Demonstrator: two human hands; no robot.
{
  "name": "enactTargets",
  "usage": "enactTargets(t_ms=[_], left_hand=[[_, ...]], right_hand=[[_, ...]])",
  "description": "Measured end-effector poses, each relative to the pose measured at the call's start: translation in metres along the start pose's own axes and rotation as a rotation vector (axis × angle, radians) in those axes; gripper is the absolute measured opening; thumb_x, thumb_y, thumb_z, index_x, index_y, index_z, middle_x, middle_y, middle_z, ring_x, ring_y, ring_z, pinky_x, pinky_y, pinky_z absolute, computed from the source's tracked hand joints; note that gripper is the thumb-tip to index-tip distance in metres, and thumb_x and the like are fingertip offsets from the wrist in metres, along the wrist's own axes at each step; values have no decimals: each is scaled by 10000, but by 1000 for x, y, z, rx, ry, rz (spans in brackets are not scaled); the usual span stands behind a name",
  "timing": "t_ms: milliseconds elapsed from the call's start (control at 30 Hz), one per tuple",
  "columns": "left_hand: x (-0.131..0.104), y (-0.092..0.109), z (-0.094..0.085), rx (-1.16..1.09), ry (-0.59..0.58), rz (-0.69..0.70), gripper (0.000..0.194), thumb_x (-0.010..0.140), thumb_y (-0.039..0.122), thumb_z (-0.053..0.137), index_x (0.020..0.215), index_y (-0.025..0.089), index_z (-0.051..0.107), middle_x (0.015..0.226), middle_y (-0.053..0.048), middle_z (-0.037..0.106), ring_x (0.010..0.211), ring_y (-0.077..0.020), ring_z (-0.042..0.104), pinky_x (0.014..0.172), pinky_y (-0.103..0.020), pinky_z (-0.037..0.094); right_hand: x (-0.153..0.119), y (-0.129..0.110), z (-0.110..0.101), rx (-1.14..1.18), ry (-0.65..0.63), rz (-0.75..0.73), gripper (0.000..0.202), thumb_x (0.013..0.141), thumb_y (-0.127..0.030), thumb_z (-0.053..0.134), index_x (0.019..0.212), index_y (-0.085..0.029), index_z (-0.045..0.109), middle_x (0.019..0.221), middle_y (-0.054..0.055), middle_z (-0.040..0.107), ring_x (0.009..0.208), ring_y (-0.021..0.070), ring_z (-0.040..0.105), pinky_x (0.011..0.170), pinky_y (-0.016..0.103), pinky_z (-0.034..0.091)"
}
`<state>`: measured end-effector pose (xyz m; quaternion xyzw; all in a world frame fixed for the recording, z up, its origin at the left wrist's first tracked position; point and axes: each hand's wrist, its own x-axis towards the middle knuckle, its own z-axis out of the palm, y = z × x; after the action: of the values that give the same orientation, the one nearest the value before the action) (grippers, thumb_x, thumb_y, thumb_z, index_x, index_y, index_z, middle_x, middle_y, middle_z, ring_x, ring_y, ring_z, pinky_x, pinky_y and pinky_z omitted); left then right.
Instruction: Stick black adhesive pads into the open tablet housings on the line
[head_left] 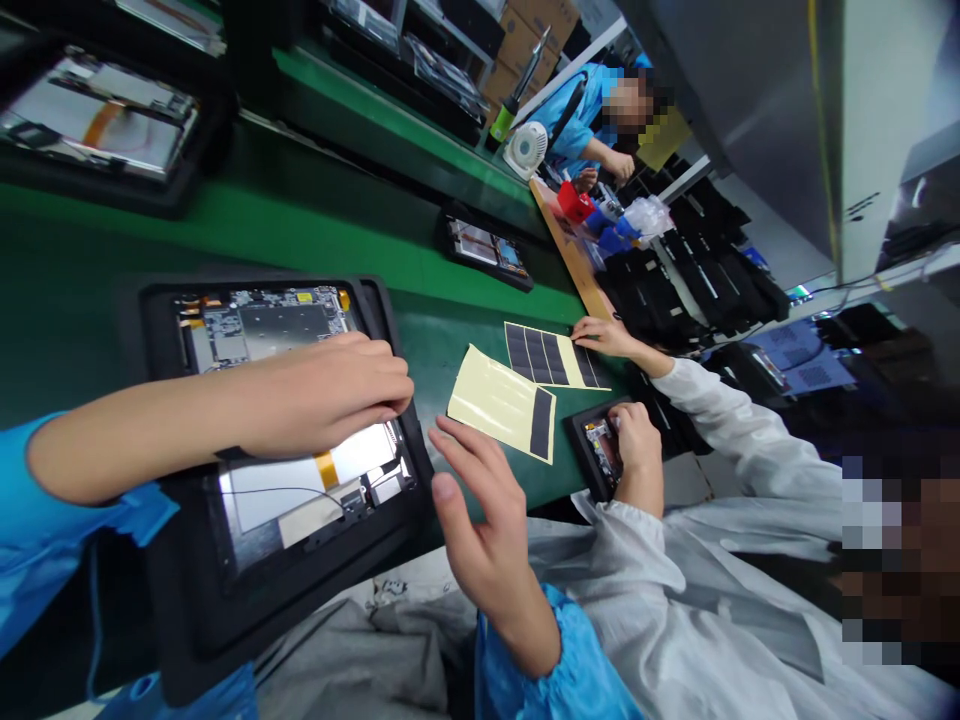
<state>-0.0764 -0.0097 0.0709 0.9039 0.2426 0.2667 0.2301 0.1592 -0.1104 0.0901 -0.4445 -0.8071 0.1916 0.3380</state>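
Note:
An opened tablet [300, 500] lies in a black foam tray [187, 620] before me, its circuit board, silver panels, orange ribbon and thin dark wire exposed. My left hand [330, 390] reaches across the tablet's middle, fingers curled together near the tray's right side. Whatever those fingertips may hold is hidden. Just beyond the tray's right edge is my right hand [487, 520], its fingers and thumb apart with nothing between them. Close to its fingertips lies a pale yellow backing sheet [491, 400] carrying one dark strip [541, 424].
Beside me a co-worker in a white coat touches a second sheet of dark pads [536, 355] and a smaller device [600, 450]. More opened devices [487, 247] sit on the green bench [337, 230]. A white fan [526, 148] and another person in blue are farther off.

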Motion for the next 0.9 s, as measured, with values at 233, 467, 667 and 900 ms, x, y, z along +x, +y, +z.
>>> enactTargets(t_ms=[233, 467, 667, 900], left_hand=[[0, -1, 0, -8, -12, -21, 250, 1046, 239, 439, 854, 212, 597, 825, -1, 588, 803, -205, 469, 784, -349, 280], [-1, 3, -13, 130, -79, -104, 274, 1046, 292, 399, 896, 216, 616, 902, -12, 611, 866, -192, 507, 819, -370, 362], [2, -10, -19, 259, -45, -98, 236, 1038, 275, 462, 866, 201, 606, 904, -40, 617, 855, -204, 532, 810, -360, 406], [7, -7, -11, 346, 7, -151, 114, 948, 226, 658, 850, 171, 638, 888, -49, 637, 845, -218, 580, 805, -365, 483]], right_hand=[[-5, -2, 3, -195, -184, -59, 399, 1035, -339, 613, 1367, -134, 694, 1580, 182, 542, 1537, 399, 377, 1188, 644, 447], [9, 10, 1, -8, -41, -54, 290, 1064, -255, 543, 1265, -214, 748, 1514, 106, 623, 1484, 281, 492, 1213, 521, 466], [12, 10, 3, -145, -165, -171, 307, 1021, -239, 607, 1301, -195, 725, 1583, 145, 551, 1554, 382, 366, 1159, 637, 473], [72, -35, 6, 165, -22, -327, 219, 1016, -183, 621, 1150, -259, 777, 1077, 70, 752, 1012, 214, 692, 889, 378, 595]])
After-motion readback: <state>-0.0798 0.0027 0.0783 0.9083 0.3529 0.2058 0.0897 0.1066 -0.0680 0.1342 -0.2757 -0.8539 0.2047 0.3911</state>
